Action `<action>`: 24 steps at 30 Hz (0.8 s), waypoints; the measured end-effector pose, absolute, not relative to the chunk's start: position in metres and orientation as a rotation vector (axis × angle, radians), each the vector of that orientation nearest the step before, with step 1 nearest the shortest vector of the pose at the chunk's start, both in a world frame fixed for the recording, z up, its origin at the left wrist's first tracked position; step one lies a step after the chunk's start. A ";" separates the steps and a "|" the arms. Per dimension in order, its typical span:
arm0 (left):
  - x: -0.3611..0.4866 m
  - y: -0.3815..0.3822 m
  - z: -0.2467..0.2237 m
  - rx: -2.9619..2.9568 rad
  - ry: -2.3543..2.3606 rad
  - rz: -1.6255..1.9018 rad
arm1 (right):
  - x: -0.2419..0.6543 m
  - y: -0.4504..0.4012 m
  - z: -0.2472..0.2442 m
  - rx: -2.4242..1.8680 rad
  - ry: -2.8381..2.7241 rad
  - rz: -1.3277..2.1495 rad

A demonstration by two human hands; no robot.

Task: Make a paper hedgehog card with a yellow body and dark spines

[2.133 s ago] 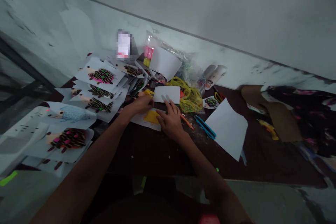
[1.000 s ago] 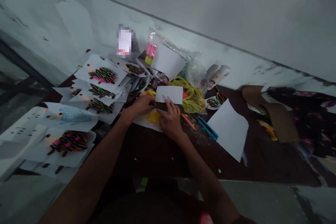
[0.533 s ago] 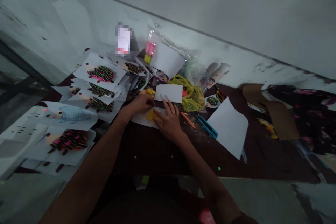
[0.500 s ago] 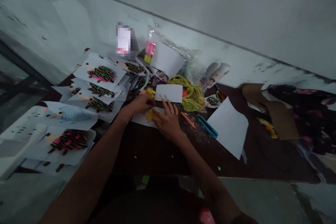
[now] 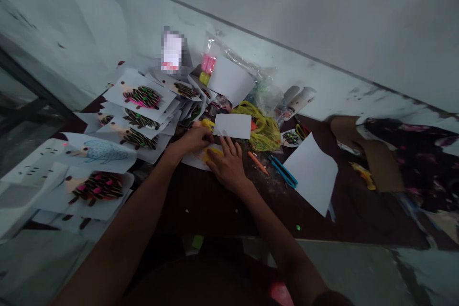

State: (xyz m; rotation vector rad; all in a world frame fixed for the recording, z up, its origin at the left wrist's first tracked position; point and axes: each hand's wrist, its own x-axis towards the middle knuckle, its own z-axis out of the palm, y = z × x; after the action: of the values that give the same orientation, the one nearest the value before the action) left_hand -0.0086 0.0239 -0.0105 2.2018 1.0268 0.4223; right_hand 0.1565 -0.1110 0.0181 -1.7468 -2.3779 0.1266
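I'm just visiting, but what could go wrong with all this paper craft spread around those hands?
Two things, perhaps. The right hand lies partly over the yellow patch on the paper between the hands, so a slip might smudge or shift it; I can't tell whether it is fixed down. And the hedgehog pictures are piled in uneven, overlapping layers near the left arm, so a nudge could send some sliding.
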 end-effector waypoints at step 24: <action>-0.008 0.023 -0.007 2.184 1.038 0.418 | 0.151 -0.132 0.019 -1.717 -2.389 0.103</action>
State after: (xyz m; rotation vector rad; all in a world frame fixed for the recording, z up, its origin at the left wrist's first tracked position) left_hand -0.0078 0.0229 -0.0073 2.1843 1.0380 0.4184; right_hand 0.1512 -0.1323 0.0186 -1.7174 -2.3889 0.1034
